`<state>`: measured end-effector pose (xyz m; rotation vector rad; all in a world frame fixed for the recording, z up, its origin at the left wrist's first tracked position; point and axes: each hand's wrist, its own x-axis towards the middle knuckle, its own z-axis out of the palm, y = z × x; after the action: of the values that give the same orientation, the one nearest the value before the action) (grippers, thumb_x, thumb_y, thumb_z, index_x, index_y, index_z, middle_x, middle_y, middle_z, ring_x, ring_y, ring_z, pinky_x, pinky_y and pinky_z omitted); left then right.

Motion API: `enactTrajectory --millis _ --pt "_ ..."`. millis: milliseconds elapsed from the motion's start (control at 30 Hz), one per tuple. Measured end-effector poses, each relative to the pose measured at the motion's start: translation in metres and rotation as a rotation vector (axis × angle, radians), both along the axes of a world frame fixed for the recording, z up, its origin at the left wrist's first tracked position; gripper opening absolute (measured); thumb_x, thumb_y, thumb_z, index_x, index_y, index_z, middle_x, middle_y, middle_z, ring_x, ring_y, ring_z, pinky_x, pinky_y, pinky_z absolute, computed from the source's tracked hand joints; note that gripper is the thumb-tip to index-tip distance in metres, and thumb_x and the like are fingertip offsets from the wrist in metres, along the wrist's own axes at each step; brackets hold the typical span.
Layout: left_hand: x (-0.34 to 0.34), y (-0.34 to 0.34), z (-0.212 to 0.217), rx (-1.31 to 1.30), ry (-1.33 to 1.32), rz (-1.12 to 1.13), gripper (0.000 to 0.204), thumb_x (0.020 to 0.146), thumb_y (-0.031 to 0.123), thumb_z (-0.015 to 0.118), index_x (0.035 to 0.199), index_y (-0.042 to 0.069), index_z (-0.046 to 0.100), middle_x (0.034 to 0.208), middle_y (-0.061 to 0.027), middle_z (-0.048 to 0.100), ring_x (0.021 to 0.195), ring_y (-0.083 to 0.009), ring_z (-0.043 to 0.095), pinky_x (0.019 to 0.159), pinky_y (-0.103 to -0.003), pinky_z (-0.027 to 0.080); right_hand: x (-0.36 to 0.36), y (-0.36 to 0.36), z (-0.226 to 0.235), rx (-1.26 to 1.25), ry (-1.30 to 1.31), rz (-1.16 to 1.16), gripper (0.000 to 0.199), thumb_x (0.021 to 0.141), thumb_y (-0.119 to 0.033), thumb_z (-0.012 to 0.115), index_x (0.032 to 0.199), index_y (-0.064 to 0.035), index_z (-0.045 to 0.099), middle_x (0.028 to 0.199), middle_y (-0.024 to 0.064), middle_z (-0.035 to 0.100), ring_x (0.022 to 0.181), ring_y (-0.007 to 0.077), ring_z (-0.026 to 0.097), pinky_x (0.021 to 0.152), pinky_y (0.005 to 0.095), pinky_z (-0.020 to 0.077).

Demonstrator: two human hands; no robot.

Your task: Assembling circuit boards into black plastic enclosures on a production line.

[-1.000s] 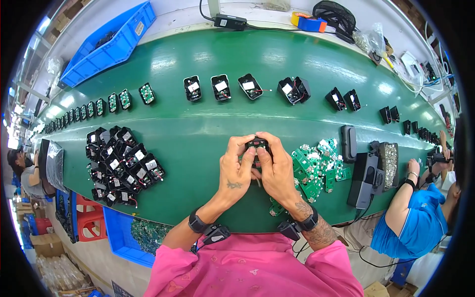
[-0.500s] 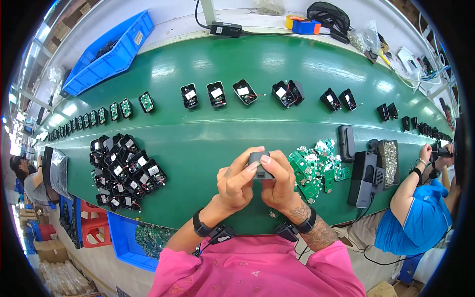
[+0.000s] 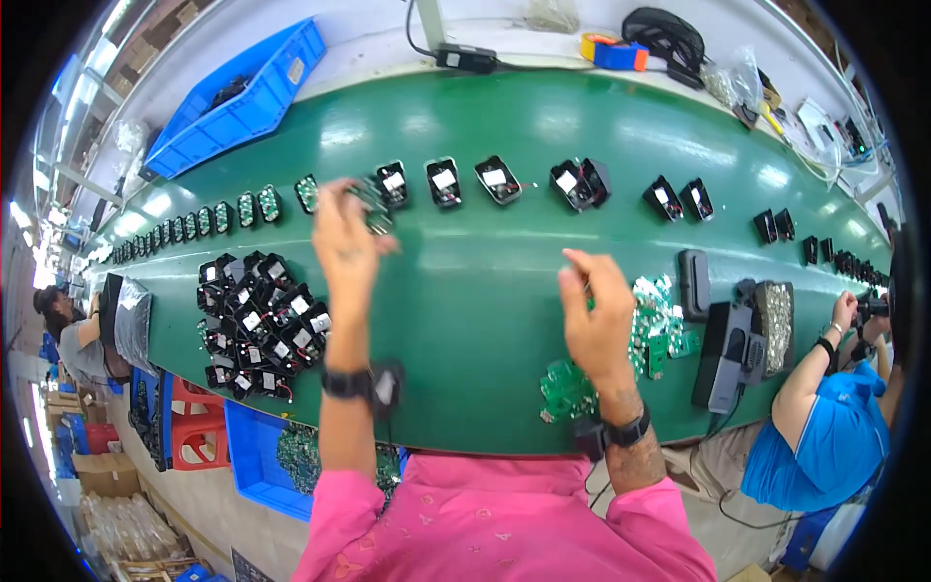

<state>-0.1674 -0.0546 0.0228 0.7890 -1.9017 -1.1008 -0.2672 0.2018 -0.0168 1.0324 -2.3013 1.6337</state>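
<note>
Over the belt's far row, my left hand [image 3: 347, 238] is stretched forward, smeared by motion. Between its thumb and fingers is a tilted black housing with a green circuit board [image 3: 372, 206], also blurred. Just left of it stands another board-filled housing [image 3: 306, 193]; to its right is an open black housing with a white label [image 3: 391, 182]. My right hand [image 3: 598, 315] hovers bare above the green work surface [image 3: 465, 330], thumb and fingers apart. It is left of a pile of green circuit boards [image 3: 656, 325], with more boards [image 3: 567, 390] beneath its wrist.
A heap of black housings [image 3: 257, 320] lies at the left. Board-filled housings [image 3: 223, 216] line the far left, open ones [image 3: 497, 180] the far right. A blue crate [image 3: 247, 107] sits behind. At right are a dark grey device [image 3: 720, 354] and a person in blue [image 3: 819, 422].
My hands have parted from the small dark housing held between them. The left has reached forward and left to the row; the right has moved right and opened. The view has shifted slightly.
</note>
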Motion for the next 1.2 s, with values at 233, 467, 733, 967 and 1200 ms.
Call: enactTrajectory --millis 233,467,733,967,1200 --pt "-0.025 -0.131 -0.046 0.069 -0.250 0.150 0.027 0.100 0.010 0.043 0.124 0.001 0.051 0.091 -0.0188 0.066 0.057 -0.0310 0.071 0.048 -0.033 0.058 -0.028 0.047 0.025 0.427 0.070 0.308 0.017 0.076 -0.012 0.077 0.089 -0.0041 0.070 0.082 0.0089 0.060 0.082 0.0295 0.056 0.074 0.0386 0.0460" --pt "-0.024 -0.107 -0.016 -0.062 -0.618 0.143 0.046 0.089 0.013 0.058 0.132 0.000 0.049 0.111 -0.0258 0.065 0.070 -0.0297 0.073 0.069 -0.040 0.058 -0.007 0.066 0.044 0.817 0.047 0.371 0.049 0.052 -0.022 0.091 0.097 -0.0141 0.072 0.100 0.0041 0.058 0.104 0.0270 0.050 0.090 0.0415 0.0379" --pt "-0.026 -0.094 -0.023 -0.509 -0.825 -0.302 0.098 0.065 0.018 0.085 0.150 0.010 0.036 0.152 -0.0243 0.038 0.134 -0.0379 0.046 0.108 -0.040 0.041 0.011 0.044 0.028 0.793 0.080 0.490 0.032 0.063 -0.012 0.085 0.088 -0.0072 0.065 0.088 0.0063 0.058 0.093 0.0270 0.053 0.081 0.0397 0.0413" --pt "-0.020 -0.055 -0.024 -0.496 -0.551 -0.204 0.064 0.078 0.032 0.079 0.132 0.005 0.058 0.129 -0.0189 0.059 0.112 -0.0330 0.063 0.093 -0.040 0.053 0.011 0.036 0.030 0.430 -0.146 0.314 0.021 0.076 -0.001 0.077 0.091 -0.0014 0.063 0.075 0.0072 0.053 0.053 0.0153 0.053 0.050 0.0293 0.0397" --pt "0.005 0.037 -0.040 0.950 0.396 -0.696 0.064 0.092 0.033 0.070 0.144 0.007 0.044 0.118 -0.0127 0.059 0.098 -0.0244 0.068 0.079 -0.033 0.062 0.009 0.026 0.035 -0.113 -0.771 0.284 0.035 0.085 0.001 0.071 0.119 0.0056 0.064 0.075 0.0017 0.060 0.063 0.0093 0.062 0.054 0.0227 0.0503"
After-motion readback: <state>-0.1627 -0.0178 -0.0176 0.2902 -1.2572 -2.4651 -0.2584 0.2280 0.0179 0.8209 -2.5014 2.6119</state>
